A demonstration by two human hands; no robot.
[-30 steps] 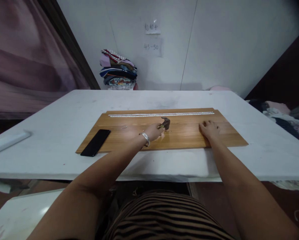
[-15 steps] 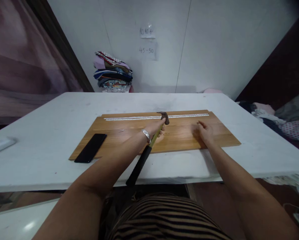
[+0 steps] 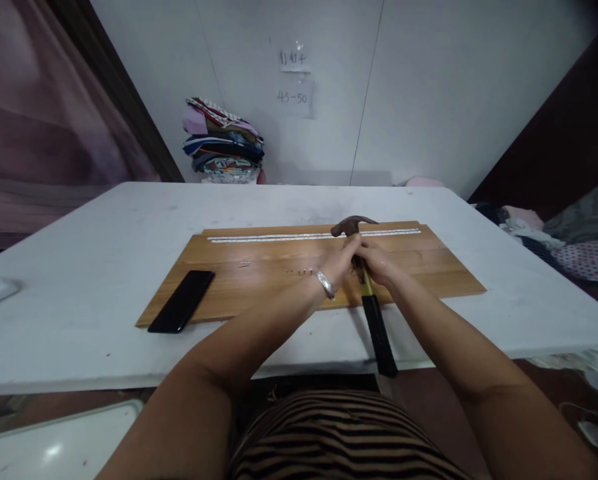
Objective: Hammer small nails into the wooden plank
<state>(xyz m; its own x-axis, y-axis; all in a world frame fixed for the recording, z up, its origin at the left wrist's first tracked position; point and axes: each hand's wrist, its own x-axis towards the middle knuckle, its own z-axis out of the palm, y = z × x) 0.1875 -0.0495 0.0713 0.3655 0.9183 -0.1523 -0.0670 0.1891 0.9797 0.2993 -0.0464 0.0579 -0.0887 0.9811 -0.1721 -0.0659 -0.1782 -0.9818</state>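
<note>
A claw hammer [image 3: 379, 333] with a yellow shaft and black grip is held above the wooden board [image 3: 259, 253]. Its rusty head lies toward the far side, claw to the right, and its grip slants back over the table's front edge. My left hand [image 3: 341, 261], with a silver bracelet at the wrist, closes on the shaft just below the head. From the other side my right hand [image 3: 376, 260] has its fingers closed at the same stretch of shaft, touching my left. A row of several small nails [image 3: 299, 271] stands in the board left of my hands.
Two loose nails [image 3: 244, 265] lie on the board's left part. A black phone [image 3: 183, 301] rests across its left front corner. White measuring strips [image 3: 269, 238] run along the far edge. Folded clothes [image 3: 223, 143] are stacked against the wall behind the white table [image 3: 79, 267].
My left hand has carried the hammer to the right, and it has turned so the claw points right. My right hand has moved left from over the board onto the shaft.
</note>
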